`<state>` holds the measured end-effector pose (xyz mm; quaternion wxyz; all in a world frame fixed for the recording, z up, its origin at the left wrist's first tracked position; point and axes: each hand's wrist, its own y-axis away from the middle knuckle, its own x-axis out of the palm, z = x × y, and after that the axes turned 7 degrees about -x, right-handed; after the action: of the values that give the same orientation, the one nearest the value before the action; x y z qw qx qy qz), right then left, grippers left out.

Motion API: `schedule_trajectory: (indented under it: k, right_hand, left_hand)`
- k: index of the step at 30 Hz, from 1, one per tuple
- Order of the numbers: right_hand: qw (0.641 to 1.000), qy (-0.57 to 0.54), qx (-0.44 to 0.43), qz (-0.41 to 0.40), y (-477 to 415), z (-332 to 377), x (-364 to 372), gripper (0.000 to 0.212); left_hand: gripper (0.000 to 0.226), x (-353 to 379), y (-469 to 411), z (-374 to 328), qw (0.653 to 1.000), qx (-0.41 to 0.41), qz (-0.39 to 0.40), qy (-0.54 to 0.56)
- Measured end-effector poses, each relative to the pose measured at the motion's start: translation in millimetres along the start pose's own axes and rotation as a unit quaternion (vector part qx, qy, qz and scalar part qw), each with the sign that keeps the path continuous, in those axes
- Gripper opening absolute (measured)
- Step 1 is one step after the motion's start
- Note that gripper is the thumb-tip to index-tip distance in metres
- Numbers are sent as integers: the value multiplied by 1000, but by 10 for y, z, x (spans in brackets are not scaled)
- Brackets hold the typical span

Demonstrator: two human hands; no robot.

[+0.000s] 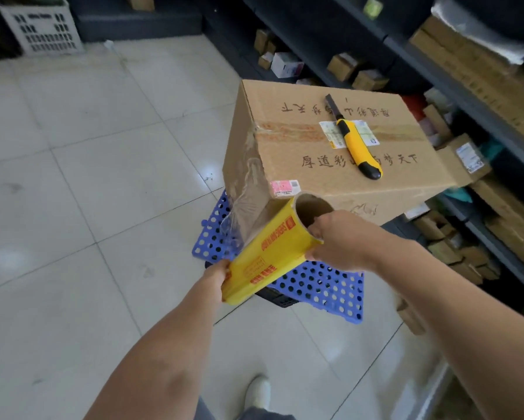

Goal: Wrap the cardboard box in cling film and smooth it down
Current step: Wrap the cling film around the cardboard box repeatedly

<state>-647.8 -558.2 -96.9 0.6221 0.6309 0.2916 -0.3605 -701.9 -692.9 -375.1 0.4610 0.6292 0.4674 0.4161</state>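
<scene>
A brown cardboard box [309, 177] with printed characters stands on a blue perforated plastic stand [321, 286]. A yellow cling film roll [272, 253] is held at an angle just in front of the box's near corner. My left hand [216, 272] grips the roll's lower end. My right hand [336, 241] grips its upper end, with fingers hooked into the cardboard core. A clear sheet of film [248, 204] stretches from the roll onto the box's left side face. A yellow and black utility knife [356, 144] lies on the box top.
Dark shelving [467, 95] filled with cardboard boxes runs along the right. A white plastic crate [42, 25] sits at the back left on the tiled floor [87, 177]. My white shoe [257, 392] shows at the bottom.
</scene>
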Motion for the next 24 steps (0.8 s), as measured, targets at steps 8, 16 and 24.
schedule_trajectory:
  k: [8,16,24]
  right_hand:
    - [987,49,-103,-111,-36,-60,83,50]
    - [993,30,-82,-79,55,-332,108,36]
    - [989,9,-97,-114,115,-350,145,34]
  left_hand:
    - [26,345,43,416,988,4,14,154]
    - [15,387,116,637,975,-18,52,214]
    - [19,448,118,703,967,-20,47,251]
